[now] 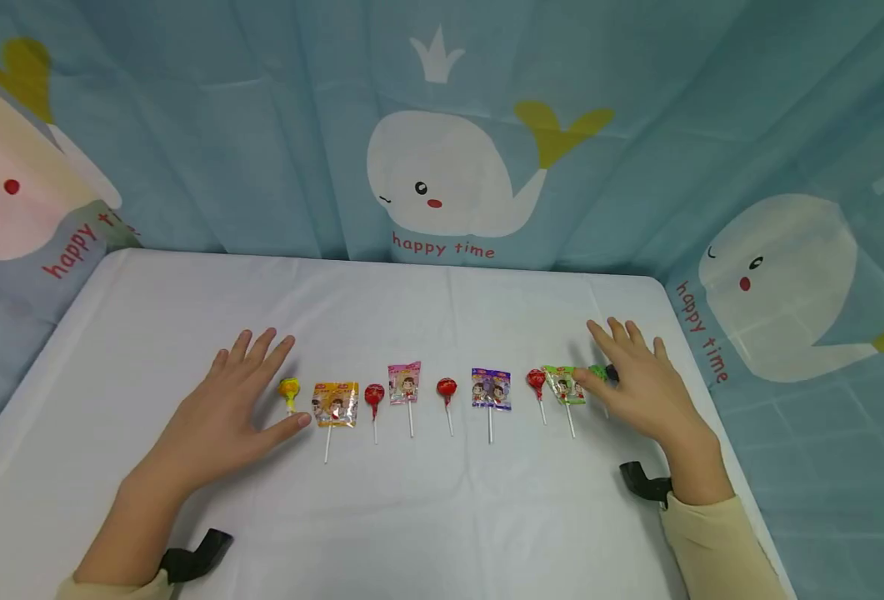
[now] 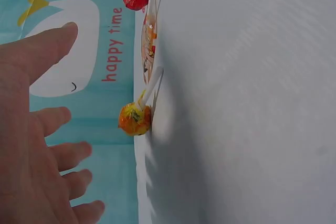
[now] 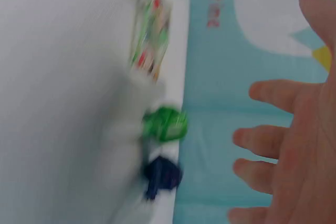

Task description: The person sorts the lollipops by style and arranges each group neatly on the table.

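Note:
My left hand hovers with spread fingers at the row's left end, beside a yellow lollipop and an orange-wrapped flat lollipop. At the right end, my right hand hangs over a green lollipop and a dark blue one, partly hiding both in the head view. Neither hand holds anything. Between them lie a red lollipop, a pink-packeted one, another red one, a purple-packeted one, a third red one and a green-packeted one.
The lollipops lie in a line across a white-covered table, sticks mostly toward me. A blue curtain printed with whales hangs along the back and sides. Black wrist mounts show below both hands.

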Demonstrator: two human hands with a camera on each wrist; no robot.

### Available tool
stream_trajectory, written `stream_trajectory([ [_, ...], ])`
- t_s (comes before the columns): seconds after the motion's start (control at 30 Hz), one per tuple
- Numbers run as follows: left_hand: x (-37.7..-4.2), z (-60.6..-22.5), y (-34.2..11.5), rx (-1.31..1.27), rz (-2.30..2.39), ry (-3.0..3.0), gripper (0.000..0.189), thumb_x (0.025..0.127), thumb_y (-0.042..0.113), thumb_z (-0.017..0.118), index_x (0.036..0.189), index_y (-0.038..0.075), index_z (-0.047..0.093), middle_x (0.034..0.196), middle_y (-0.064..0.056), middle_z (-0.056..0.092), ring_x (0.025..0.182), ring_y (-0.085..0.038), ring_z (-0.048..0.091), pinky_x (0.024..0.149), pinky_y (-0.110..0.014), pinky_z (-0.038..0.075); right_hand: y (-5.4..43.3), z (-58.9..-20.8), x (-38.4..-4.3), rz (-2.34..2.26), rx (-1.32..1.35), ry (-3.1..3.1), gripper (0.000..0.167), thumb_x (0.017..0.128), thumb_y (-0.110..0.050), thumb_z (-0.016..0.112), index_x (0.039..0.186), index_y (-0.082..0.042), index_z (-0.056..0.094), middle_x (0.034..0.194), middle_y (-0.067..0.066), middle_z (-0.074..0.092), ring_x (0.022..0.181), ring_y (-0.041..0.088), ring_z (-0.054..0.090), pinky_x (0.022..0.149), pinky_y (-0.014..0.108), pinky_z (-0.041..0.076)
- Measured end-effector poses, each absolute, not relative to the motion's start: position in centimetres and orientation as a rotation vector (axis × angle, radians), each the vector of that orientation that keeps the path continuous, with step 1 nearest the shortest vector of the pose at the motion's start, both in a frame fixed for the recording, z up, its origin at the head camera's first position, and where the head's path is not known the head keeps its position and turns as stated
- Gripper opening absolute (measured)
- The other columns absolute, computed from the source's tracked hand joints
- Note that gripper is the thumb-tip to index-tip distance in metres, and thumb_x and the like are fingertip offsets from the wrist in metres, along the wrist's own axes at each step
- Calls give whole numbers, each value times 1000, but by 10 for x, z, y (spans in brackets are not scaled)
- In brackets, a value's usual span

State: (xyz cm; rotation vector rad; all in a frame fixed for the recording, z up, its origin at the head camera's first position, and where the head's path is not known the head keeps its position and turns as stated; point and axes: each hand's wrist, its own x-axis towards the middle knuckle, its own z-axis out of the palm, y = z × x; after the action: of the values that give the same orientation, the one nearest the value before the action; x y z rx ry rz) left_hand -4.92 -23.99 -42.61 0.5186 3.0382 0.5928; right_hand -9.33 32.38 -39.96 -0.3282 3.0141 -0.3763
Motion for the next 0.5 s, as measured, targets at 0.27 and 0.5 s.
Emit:
stream_trajectory([
  [0.27,-57,-422,-232,537,658,3019,98,94,60,80,172,18,37,170,-19,44,154,-46,43,116,-72,41,284,-399,-98,-534,-514,2947,79,106,-65,60,166,-15,48,166,14,51,155,38,43,130,66,21],
  [0.5,-67,-426,-231,546,740,3031,82,97,54,80,164,19,49,158,-13,58,144,-42,54,105,-71,50,243,-401,-104,-651,-641,2910,76,102,-69,62,155,-14,63,152,3,66,139,28,62,123,58,41],
])
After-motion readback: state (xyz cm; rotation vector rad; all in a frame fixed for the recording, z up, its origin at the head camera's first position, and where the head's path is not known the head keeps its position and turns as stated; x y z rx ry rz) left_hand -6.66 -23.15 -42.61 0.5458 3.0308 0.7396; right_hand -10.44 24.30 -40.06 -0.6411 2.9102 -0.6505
